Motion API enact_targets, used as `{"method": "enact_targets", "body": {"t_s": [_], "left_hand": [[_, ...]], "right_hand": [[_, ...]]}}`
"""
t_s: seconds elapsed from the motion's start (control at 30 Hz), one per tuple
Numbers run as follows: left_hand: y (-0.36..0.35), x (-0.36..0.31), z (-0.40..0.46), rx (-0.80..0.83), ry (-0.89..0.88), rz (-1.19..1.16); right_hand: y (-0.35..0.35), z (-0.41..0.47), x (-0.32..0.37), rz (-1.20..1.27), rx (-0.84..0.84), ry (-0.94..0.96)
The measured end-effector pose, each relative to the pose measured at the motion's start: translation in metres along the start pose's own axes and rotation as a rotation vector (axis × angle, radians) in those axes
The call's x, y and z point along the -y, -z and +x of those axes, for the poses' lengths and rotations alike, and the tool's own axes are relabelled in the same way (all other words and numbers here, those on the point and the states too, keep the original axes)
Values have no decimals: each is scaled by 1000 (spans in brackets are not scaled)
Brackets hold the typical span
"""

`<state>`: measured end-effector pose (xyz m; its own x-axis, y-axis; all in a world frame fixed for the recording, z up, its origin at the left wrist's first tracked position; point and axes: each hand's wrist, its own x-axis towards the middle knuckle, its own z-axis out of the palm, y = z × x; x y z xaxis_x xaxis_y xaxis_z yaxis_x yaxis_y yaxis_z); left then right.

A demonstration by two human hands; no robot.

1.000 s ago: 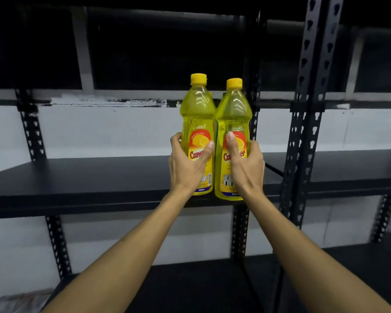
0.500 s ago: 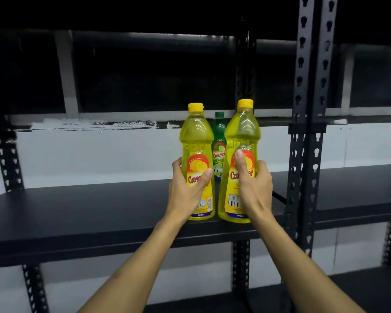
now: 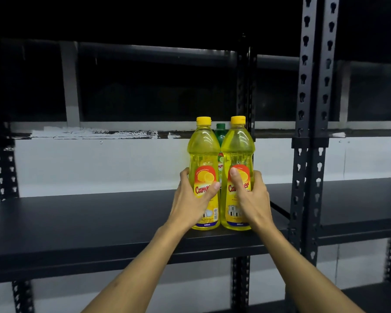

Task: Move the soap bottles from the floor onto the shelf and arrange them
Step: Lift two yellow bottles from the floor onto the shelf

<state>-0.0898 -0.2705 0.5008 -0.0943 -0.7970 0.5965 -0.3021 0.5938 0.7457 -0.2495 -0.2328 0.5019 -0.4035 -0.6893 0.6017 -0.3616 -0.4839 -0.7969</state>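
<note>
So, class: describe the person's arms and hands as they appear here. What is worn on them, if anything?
Both forearms enter from the bottom edge, bare as far as the picture shows: no sleeves, gloves, watch or bracelet. No rings show on the left hand or the right hand. The visible thumbnails are short and unpainted. Nothing is marked on either arm.

We see the black shelf (image 3: 88, 224) bare and wide toward nine o'clock of the two yellow bottles (image 3: 204, 177), so a hand can pass there. At twelve o'clock, just behind them, the green bottle (image 3: 220, 134) blocks the way back. At three o'clock the black post (image 3: 312, 132) stands near, and the gap is narrow. Above the caps the space is open up to the dark upper shelf (image 3: 145, 50).
</note>
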Motion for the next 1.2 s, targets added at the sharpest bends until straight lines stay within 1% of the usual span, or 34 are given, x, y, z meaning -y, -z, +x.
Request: {"method": "enact_targets", "body": {"t_s": [0.07,0.1,0.2,0.23,0.3,0.37,0.43,0.6,0.9,1.2], "left_hand": [[8,-9,-4,-36,-48,98],[12,-14,-5,-86,-117,143],[20,-39,0,-248,-424,316],[19,-44,6,-275,-484,364],[11,-50,18,-292,-533,409],[-2,-45,28,-294,-561,422],[-12,-34,37,-314,-579,426],[-26,-16,61,-364,-599,408],[-51,20,119,-386,-576,475],[-74,53,168,-430,-576,486]], "right_hand": [[6,3,-1,-93,24,33],[8,4,0,-153,6,76],[8,12,16,-242,-167,312],[5,16,24,-268,-228,392],[-6,24,34,-329,-306,505],[-18,33,32,-388,-316,553],[-26,40,21,-441,-293,586],[-34,67,-6,-438,-275,644],[-58,121,-46,-487,-267,613],[-80,165,-77,-428,-238,622]]}}
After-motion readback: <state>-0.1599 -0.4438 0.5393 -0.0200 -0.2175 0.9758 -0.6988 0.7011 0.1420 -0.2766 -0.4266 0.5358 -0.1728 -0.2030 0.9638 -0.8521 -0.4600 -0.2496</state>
